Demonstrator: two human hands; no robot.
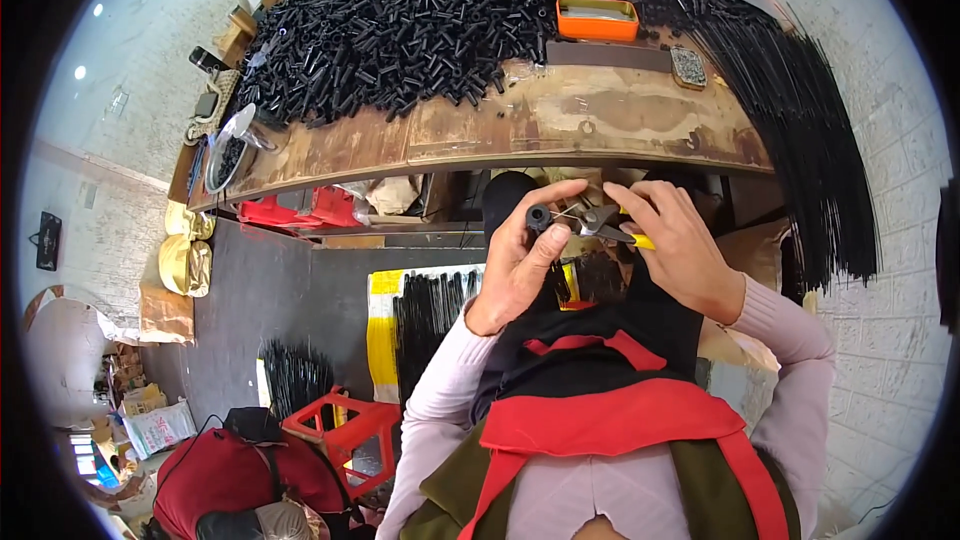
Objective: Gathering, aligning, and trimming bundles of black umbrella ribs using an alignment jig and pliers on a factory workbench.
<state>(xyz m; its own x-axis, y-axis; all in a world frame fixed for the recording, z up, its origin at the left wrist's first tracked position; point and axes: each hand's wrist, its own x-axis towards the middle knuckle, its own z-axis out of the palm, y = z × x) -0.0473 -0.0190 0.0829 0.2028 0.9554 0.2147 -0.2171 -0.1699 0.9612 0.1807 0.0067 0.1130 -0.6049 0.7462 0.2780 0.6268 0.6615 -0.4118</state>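
In front of the table edge, my left hand (515, 270) is closed around a short black tubular piece (538, 217), its round end facing up. My right hand (682, 248) grips pliers (600, 221) with yellow handles. The plier jaws point left, close to the fingertips of my left hand. A thin, light-coloured strand or pin shows between the black piece and the jaws. Whether the jaws touch it I cannot tell. Both hands are above my lap, over a black and red apron (610, 422).
A wooden table (440, 145) carries a large heap of black tubular pieces (400, 35). On it are an orange tray (597, 19) and a small metal tin (688, 67). Long black rods (825, 140) hang over its right end. A red stool (350, 435) stands low at left.
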